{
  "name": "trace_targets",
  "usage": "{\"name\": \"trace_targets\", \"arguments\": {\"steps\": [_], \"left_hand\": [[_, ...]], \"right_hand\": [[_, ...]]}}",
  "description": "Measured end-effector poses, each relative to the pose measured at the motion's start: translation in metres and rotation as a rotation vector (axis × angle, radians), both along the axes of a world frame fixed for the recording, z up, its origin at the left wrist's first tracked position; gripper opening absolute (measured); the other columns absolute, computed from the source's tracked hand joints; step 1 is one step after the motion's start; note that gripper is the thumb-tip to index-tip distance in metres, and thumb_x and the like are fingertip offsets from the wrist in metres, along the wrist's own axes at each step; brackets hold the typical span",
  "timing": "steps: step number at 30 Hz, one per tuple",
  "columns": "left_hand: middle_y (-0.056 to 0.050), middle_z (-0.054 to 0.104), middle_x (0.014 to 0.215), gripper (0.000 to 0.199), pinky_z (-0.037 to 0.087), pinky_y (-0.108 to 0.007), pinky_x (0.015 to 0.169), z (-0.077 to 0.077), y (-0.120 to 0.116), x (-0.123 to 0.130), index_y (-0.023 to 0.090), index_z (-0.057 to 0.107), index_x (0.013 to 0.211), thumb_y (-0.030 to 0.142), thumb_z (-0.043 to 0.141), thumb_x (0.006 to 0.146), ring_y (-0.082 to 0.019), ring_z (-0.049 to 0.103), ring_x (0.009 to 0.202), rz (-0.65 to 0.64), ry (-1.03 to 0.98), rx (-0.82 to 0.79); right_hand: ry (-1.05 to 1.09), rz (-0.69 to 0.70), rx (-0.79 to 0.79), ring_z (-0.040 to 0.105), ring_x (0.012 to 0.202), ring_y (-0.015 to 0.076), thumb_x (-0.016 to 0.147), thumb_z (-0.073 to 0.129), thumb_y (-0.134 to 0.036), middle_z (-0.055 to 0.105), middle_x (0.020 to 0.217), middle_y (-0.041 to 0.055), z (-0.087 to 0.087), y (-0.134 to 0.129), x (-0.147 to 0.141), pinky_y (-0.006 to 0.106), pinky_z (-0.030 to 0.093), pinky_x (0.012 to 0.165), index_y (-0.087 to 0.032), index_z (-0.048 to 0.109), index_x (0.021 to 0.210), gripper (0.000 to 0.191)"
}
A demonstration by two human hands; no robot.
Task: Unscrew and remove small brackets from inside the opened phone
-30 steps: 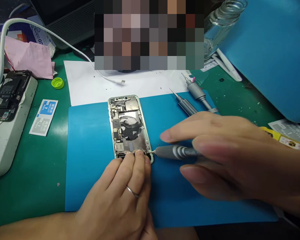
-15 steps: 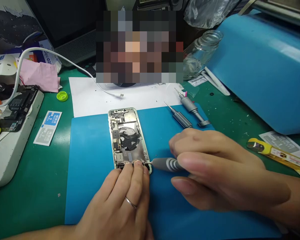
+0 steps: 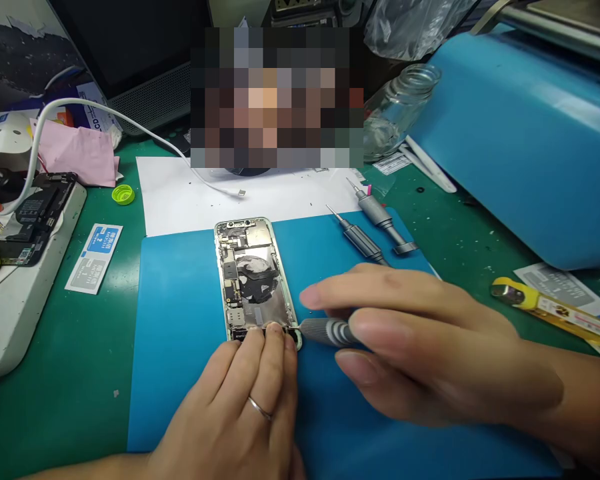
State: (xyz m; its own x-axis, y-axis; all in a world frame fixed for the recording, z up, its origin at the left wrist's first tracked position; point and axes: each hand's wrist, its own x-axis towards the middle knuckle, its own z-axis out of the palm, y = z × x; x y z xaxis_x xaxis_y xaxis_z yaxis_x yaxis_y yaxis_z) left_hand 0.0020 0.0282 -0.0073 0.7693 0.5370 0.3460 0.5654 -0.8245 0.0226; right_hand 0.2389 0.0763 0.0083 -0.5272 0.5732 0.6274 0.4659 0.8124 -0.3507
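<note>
An opened smartphone [image 3: 257,315] lies with its circuit board and inner metal plate exposed, its far end pointing away from me. My left hand [image 3: 240,403], a ring on one finger, grips the phone's near end, with the fingertips pressed together over the bottom strip. The thumb is mostly hidden. From the right, my right hand [image 3: 425,353] holds a grey screwdriver [image 3: 323,331] almost level between thumb and fingers. Its tip meets the phone's lower right edge; the screw or slot there is too small to make out. One finger stretches forward above the handle.
Two more screwdrivers, one dark [image 3: 360,240] and one silver [image 3: 380,212], lie on the blue mat [image 3: 177,300] beyond my right hand. A yellow cutter [image 3: 555,310] is at the right. A white cable [image 3: 130,120] arches across the left. A glass jar [image 3: 400,110] leans behind.
A finger of my right hand has stretched forward over the screwdriver, and the handle shows turned slightly. The left hand and phone keep their place; the whole view has shifted a little.
</note>
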Motion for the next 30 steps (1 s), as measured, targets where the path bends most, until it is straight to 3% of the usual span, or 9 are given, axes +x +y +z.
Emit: {"name": "trace_targets", "arguments": {"steps": [4, 10, 14, 18, 24, 30], "left_hand": [[-0.02, 0.06, 0.147, 0.048, 0.038, -0.04, 0.115, -0.006, -0.003, 0.0, 0.003, 0.067, 0.136, 0.026, 0.048, 0.098, -0.032, 0.05, 0.138, 0.014, -0.046, -0.007], [-0.021, 0.059, 0.146, 0.049, 0.039, -0.04, 0.115, -0.009, -0.002, 0.0, 0.0, 0.063, 0.138, 0.025, 0.046, 0.099, -0.032, 0.051, 0.137, 0.01, -0.069, -0.002], [-0.021, 0.062, 0.14, 0.049, 0.04, -0.041, 0.116, -0.003, 0.001, 0.001, -0.001, 0.062, 0.137, 0.022, 0.045, 0.098, -0.033, 0.052, 0.136, -0.006, -0.055, -0.03], [-0.021, 0.062, 0.137, 0.049, 0.04, -0.04, 0.117, 0.0, 0.002, 0.002, -0.001, 0.062, 0.137, 0.023, 0.045, 0.098, -0.033, 0.051, 0.136, -0.01, -0.029, -0.042], [-0.022, 0.054, 0.147, 0.052, 0.04, -0.041, 0.116, -0.009, -0.003, 0.001, -0.001, 0.058, 0.142, 0.023, 0.041, 0.1, -0.034, 0.05, 0.138, 0.009, -0.072, -0.019], [-0.021, 0.059, 0.145, 0.051, 0.042, -0.041, 0.113, -0.012, -0.003, 0.002, 0.0, 0.063, 0.138, 0.025, 0.041, 0.1, -0.033, 0.052, 0.137, 0.015, -0.085, -0.011]], "right_hand": [[-0.019, 0.008, 0.009, 0.072, 0.073, 0.0141, 0.092, 0.062, -0.014, 0.075, 0.095, 0.0005, -0.002, 0.003, 0.001, 0.026, 0.058, 0.061, -0.027, 0.059, 0.124, 0.034], [-0.058, 0.038, -0.014, 0.074, 0.089, 0.0137, 0.095, 0.058, -0.01, 0.077, 0.112, 0.0039, 0.0, -0.001, 0.002, 0.027, 0.062, 0.076, -0.026, 0.055, 0.13, 0.038], [-0.168, 0.044, -0.049, 0.073, 0.088, 0.0132, 0.103, 0.051, -0.015, 0.078, 0.103, -0.0009, -0.002, -0.003, 0.004, 0.029, 0.056, 0.072, -0.028, 0.053, 0.132, 0.032], [-0.14, 0.04, -0.057, 0.071, 0.09, 0.0107, 0.11, 0.049, -0.024, 0.077, 0.104, -0.002, -0.006, -0.004, 0.003, 0.028, 0.052, 0.075, -0.028, 0.051, 0.133, 0.023], [-0.157, 0.032, -0.032, 0.067, 0.086, 0.0117, 0.112, 0.047, -0.025, 0.076, 0.1, -0.0032, -0.003, -0.003, -0.001, 0.029, 0.049, 0.074, -0.027, 0.051, 0.133, 0.021], [-0.156, 0.014, -0.013, 0.066, 0.082, 0.0117, 0.112, 0.045, -0.027, 0.075, 0.096, -0.0035, -0.003, -0.001, -0.001, 0.028, 0.051, 0.073, -0.026, 0.054, 0.128, 0.018]]}}
